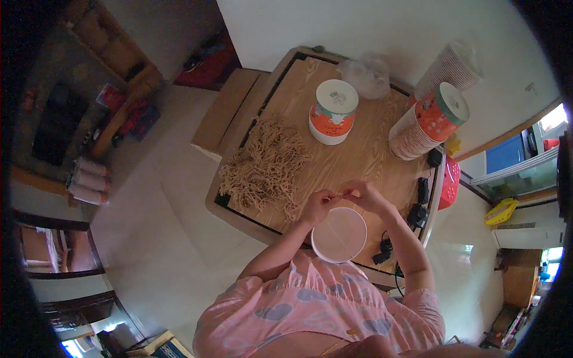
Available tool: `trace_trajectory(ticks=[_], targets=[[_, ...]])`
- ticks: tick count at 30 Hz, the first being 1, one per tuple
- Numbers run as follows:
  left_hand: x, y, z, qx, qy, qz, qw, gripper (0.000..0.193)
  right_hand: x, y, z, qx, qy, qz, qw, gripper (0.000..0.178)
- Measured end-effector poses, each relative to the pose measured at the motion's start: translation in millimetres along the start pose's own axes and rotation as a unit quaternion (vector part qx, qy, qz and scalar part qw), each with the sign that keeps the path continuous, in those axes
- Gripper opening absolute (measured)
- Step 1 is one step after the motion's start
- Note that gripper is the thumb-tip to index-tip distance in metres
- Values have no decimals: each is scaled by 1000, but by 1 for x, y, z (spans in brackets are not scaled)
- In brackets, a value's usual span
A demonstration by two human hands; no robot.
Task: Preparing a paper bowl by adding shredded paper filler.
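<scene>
- While both hands are raised just above the white bowl [339, 235], a thin tan strand [342, 194] is pinched between them.
- Left hand [319, 204]: grip closed, fingertips pinched on the left end of the strand.
- Right hand [363, 194]: grip closed, fingertips pinched on the right end; the two hands are nearly touching.
- Strand is held over the far rim of the bowl, clear of the bench [364, 155]; finer detail too small to be told.
- Bowl is set at the near edge of the bench, right in front of the person; its inside looks plain white.
- Loose pile of tan strands [265, 167] is spread on the left half of the bench, just left of the left hand.
- Orange-and-white tub with white lid [333, 112] is stood upright at the far middle of the bench.
- Second tub, orange with a green-rimmed lid [437, 113], is placed at the far right, against stacked paper cups [444, 71].
- Clear plastic bag [365, 74] is lying at the far edge, by the wall.
- Black plugs and cables [418, 215] are lying along the right edge of the bench; a red basket [449, 182] is seen just beyond it.
</scene>
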State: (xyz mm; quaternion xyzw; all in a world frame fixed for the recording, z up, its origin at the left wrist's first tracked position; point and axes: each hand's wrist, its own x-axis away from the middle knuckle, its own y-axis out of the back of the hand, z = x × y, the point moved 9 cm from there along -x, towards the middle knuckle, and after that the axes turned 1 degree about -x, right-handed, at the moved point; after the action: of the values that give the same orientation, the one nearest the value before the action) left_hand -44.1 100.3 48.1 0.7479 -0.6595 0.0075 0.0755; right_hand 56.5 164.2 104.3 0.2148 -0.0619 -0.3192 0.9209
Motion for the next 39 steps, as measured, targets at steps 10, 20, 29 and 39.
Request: trace_trajectory(ticks=[10, 20, 29, 39], targets=[[-5, -5, 22, 2, 7, 8, 1000, 20, -1, -5, -2, 121, -5, 24, 992, 7], [-2, 2, 16, 20, 20, -5, 1000, 18, -5, -8, -5, -13, -31, -14, 999, 11], [1, 5, -1, 37, 22, -1, 999, 13, -2, -8, -13, 4, -51, 22, 998, 10], [2, -2, 23, 53, 30, 5, 998, 13, -2, -10, 8, 75, -32, 51, 995, 10]])
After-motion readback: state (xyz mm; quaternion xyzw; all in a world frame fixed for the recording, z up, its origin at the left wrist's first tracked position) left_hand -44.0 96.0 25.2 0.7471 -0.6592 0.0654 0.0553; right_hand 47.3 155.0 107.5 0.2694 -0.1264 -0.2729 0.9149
